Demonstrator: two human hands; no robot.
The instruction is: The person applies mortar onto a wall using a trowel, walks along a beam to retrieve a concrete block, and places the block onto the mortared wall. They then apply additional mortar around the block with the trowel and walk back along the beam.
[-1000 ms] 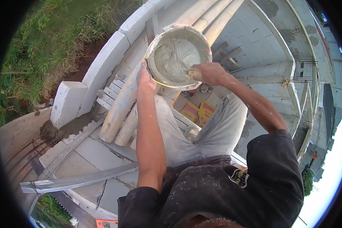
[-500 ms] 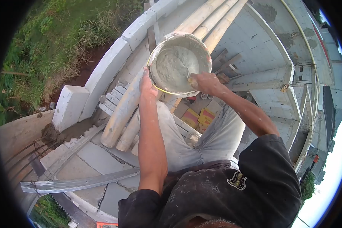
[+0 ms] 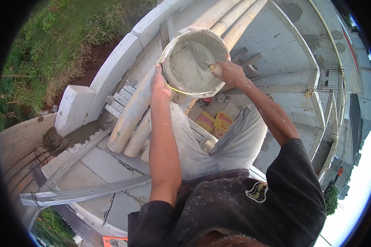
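Observation:
A mortar-smeared bucket [image 3: 213, 41] is tipped toward me above my knees, with its open mouth facing up at me. Grey wet mortar [image 3: 187, 68] fills its lower part. My left hand [image 3: 160, 84] grips the bucket at its left side, beside the yellow wire handle. At the right rim, my right hand [image 3: 231, 74] is closed around the short yellowish handle of what looks like a trowel [image 3: 212, 67]. Mortar covers or hides its blade.
Thick bamboo poles [image 3: 130, 117] run beneath the bucket. White block walls [image 3: 115, 61] curve along the left, with grass beyond. A metal channel [image 3: 86, 194] and an orange-handled saw [image 3: 113, 241] lie at lower left. Yellow bags [image 3: 222, 122] lie far below between my legs.
My right hand has moved up and slightly right inside the bucket's edge, and the mortar's surface has shifted. The bucket sits slightly higher in view, with my left hand still on it.

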